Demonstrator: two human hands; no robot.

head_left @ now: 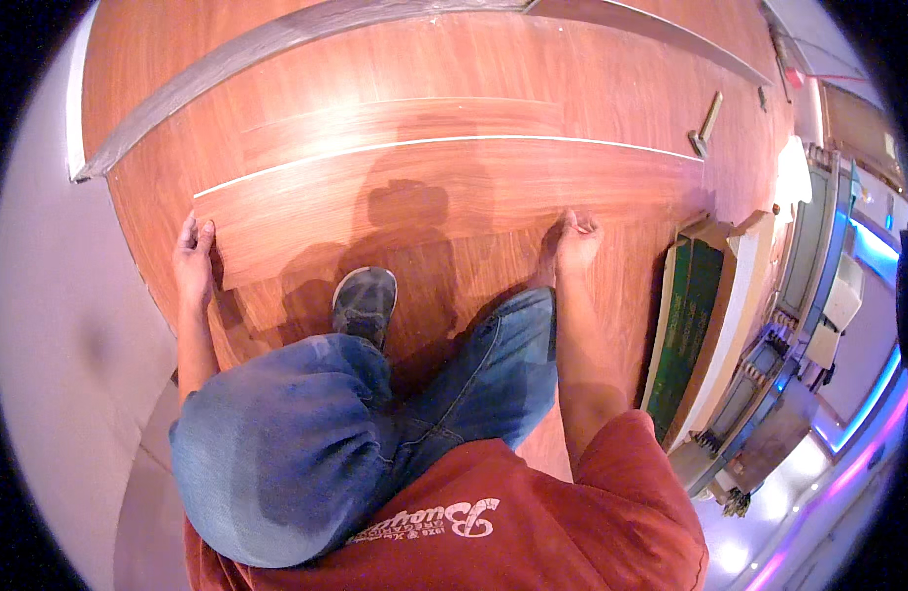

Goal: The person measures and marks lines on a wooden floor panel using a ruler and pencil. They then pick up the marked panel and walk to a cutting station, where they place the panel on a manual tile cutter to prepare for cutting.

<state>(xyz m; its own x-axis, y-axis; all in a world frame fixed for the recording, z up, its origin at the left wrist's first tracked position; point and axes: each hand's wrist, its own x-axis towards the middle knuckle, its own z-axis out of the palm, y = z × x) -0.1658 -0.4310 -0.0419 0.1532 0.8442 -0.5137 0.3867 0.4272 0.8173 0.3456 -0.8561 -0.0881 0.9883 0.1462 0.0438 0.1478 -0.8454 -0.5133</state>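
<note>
Here, my left hand (194, 258) flat on left end of loose wood-look plank (444, 192), fingers spread along its short edge, gripping nothing; my right hand (576, 239) curled, fingertips pressing plank's near long edge toward its right end; plank lies flat across laid floor (592, 79), pale seam along far side; my grey shoe (364, 303) just below plank; hammer (706, 124) well apart, upper right; open box of planks (686, 330) right of my knee.
</note>
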